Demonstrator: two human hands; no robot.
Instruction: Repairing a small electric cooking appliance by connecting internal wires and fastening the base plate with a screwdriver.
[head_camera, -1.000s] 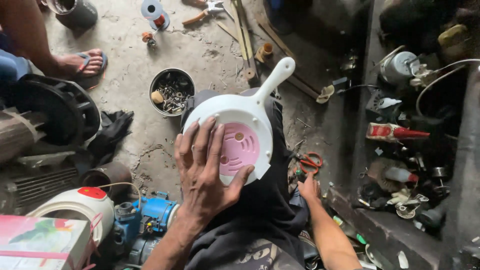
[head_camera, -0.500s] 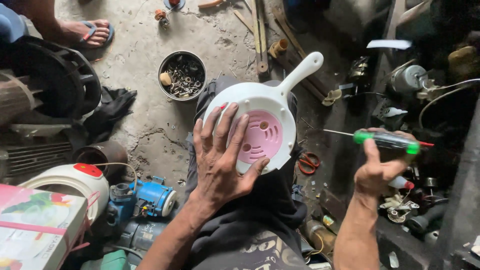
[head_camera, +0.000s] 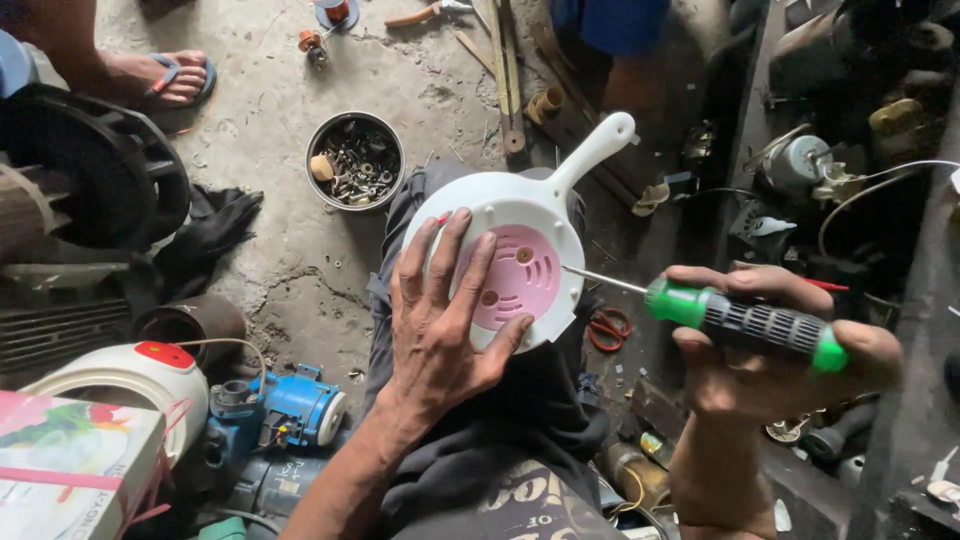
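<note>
A white round appliance (head_camera: 520, 215) with a long handle lies upside down on my knee, its pink vented base (head_camera: 520, 280) facing up. My left hand (head_camera: 440, 320) is spread flat over it, fingers on the white rim and the pink base. My right hand (head_camera: 780, 355) grips a screwdriver (head_camera: 740, 318) with a green and black handle. Its thin shaft points left, and the tip touches the right edge of the pink base.
A metal bowl (head_camera: 355, 160) of screws and nuts sits on the concrete floor. Another person's sandalled foot (head_camera: 165, 78) is at top left. A blue pump motor (head_camera: 285, 410), a white jug (head_camera: 120, 385) and red scissors (head_camera: 608, 328) lie close by. Cluttered parts fill the right side.
My right hand came up from the floor with the screwdriver and brought its tip to the pink base. My left hand stayed on the appliance.
</note>
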